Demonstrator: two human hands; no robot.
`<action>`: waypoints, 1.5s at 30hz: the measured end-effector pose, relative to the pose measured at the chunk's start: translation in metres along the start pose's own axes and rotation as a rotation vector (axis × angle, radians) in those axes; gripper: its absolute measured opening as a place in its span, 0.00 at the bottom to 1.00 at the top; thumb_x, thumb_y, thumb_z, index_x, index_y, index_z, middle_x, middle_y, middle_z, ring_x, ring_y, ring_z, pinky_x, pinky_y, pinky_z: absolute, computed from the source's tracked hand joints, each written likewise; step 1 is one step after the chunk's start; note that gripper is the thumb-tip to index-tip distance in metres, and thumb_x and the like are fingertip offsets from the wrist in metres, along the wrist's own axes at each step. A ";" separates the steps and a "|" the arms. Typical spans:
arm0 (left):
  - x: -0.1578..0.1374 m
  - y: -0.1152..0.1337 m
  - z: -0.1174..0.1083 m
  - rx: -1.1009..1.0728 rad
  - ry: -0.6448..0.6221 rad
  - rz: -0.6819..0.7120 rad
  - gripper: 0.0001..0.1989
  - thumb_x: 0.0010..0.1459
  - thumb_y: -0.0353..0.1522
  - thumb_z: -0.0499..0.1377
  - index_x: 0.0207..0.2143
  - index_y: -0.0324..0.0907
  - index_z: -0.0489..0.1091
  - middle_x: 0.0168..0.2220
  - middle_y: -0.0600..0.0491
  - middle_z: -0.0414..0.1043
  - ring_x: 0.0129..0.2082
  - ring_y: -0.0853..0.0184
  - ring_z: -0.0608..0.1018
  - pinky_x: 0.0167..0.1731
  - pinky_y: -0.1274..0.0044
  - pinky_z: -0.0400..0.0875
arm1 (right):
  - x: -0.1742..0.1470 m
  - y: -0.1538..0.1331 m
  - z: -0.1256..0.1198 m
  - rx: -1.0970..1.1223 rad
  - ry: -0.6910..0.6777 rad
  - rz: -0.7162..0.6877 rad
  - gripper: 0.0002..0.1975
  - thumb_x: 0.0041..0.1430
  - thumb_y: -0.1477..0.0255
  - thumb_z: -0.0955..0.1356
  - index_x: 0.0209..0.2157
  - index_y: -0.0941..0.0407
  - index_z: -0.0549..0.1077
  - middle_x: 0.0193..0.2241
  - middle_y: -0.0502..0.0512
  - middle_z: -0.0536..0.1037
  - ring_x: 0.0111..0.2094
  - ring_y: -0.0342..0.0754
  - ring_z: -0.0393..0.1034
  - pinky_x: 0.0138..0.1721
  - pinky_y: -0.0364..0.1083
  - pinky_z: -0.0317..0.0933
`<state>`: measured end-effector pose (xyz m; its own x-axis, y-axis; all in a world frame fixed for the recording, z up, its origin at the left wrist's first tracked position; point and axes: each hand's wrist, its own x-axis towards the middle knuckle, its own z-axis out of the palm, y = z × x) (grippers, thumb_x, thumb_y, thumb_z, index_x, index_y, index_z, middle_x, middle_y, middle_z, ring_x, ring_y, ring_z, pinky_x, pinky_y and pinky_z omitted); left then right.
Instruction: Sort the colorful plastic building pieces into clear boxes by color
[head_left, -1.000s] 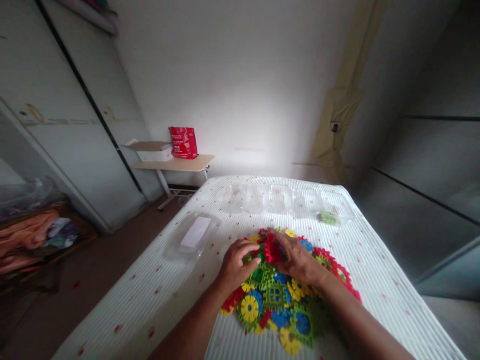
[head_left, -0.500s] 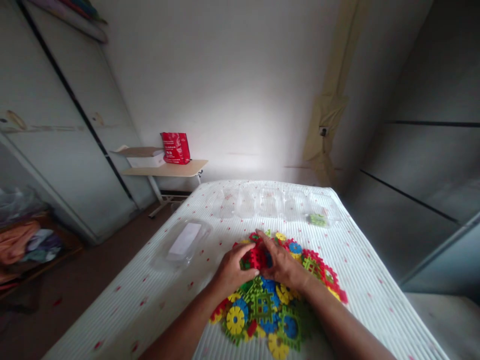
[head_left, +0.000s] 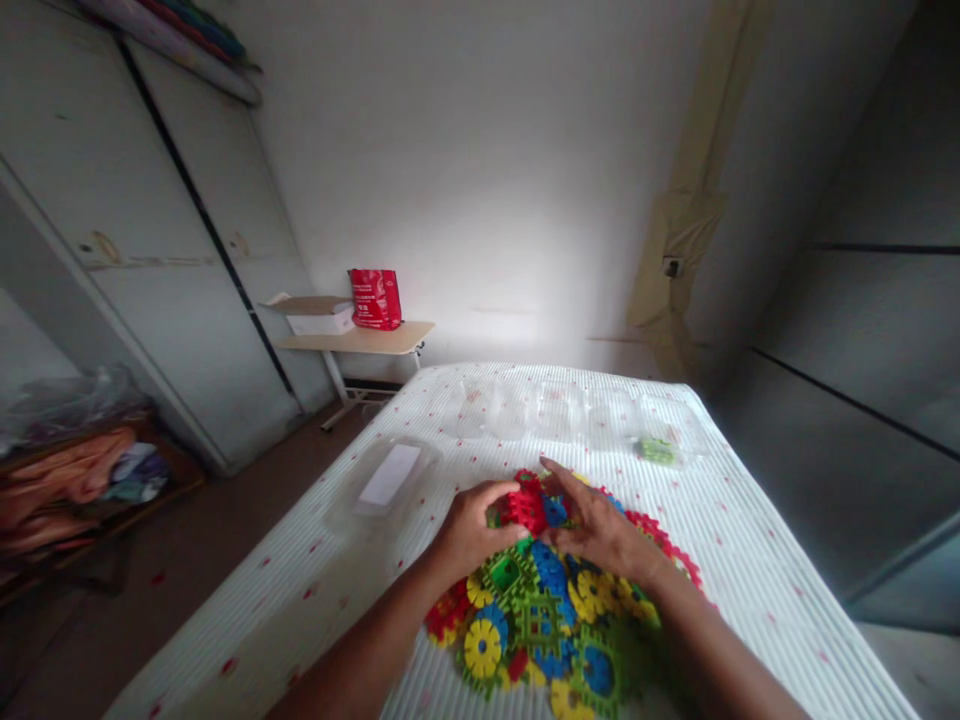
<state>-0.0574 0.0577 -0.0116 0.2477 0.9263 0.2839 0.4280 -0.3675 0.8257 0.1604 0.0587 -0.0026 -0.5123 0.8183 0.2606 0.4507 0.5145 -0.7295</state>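
The red piece point(head_left: 525, 508) sits at eleven o'clock on the pile point(head_left: 541, 622). The left hand point(head_left: 472, 527) curls at its nine; I can't tell if it grips. The right hand point(head_left: 601, 527), at three, is spread.

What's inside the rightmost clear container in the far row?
Green pieces sit in the near left part of that clear container. What lies beneath them is covered, not visible.

This looks to us like a home, with ribbed, flower-dotted cloth point(head_left: 757, 580) below the fingers point(head_left: 499, 491), a wardrobe point(head_left: 187, 330) and clothes point(head_left: 75, 480) leftward.
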 end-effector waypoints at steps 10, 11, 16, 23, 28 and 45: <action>0.079 -0.031 -0.053 -0.239 0.433 -0.069 0.23 0.43 0.37 0.62 0.42 0.37 0.67 0.38 0.47 0.75 0.36 0.65 0.76 0.39 0.74 0.69 | 0.000 0.010 -0.016 -0.087 0.159 0.056 0.22 0.54 0.70 0.62 0.52 0.57 0.61 0.38 0.59 0.75 0.35 0.47 0.71 0.38 0.48 0.65; 0.090 -0.037 -0.057 -0.144 0.479 -0.060 0.22 0.43 0.37 0.62 0.42 0.38 0.67 0.38 0.48 0.75 0.35 0.66 0.76 0.38 0.75 0.69 | 0.000 0.008 -0.015 -0.094 0.147 0.064 0.22 0.54 0.70 0.62 0.52 0.57 0.61 0.38 0.59 0.75 0.35 0.47 0.71 0.38 0.49 0.65; 0.133 -0.060 -0.066 0.287 0.566 -0.172 0.21 0.43 0.38 0.61 0.42 0.40 0.68 0.36 0.49 0.75 0.34 0.65 0.75 0.36 0.77 0.67 | -0.001 0.009 -0.019 -0.105 0.151 0.064 0.21 0.55 0.70 0.61 0.51 0.57 0.61 0.36 0.58 0.75 0.34 0.46 0.71 0.38 0.48 0.65; 0.147 -0.066 -0.058 0.596 0.507 -0.376 0.22 0.47 0.42 0.57 0.45 0.43 0.66 0.41 0.48 0.74 0.40 0.61 0.75 0.36 0.76 0.64 | -0.002 0.016 -0.026 -0.101 0.175 0.075 0.22 0.53 0.74 0.61 0.51 0.57 0.61 0.34 0.56 0.76 0.33 0.46 0.72 0.37 0.47 0.65; 0.147 -0.063 -0.048 0.684 0.439 -0.456 0.26 0.49 0.43 0.56 0.50 0.46 0.61 0.43 0.49 0.73 0.43 0.60 0.74 0.38 0.73 0.63 | -0.003 0.018 -0.026 -0.128 0.187 0.091 0.21 0.54 0.72 0.61 0.51 0.57 0.62 0.36 0.56 0.76 0.33 0.45 0.72 0.36 0.46 0.65; 0.060 -0.044 -0.017 0.514 0.220 0.006 0.14 0.52 0.30 0.52 0.41 0.42 0.70 0.42 0.51 0.74 0.43 0.65 0.74 0.46 0.76 0.65 | -0.021 0.011 -0.082 -0.215 0.430 0.124 0.18 0.54 0.65 0.63 0.45 0.58 0.69 0.35 0.59 0.77 0.32 0.46 0.72 0.33 0.44 0.66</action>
<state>-0.0757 0.1312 -0.0224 0.0880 0.8994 0.4281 0.8098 -0.3149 0.4951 0.2354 0.0680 0.0358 -0.1180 0.8852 0.4500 0.6533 0.4105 -0.6361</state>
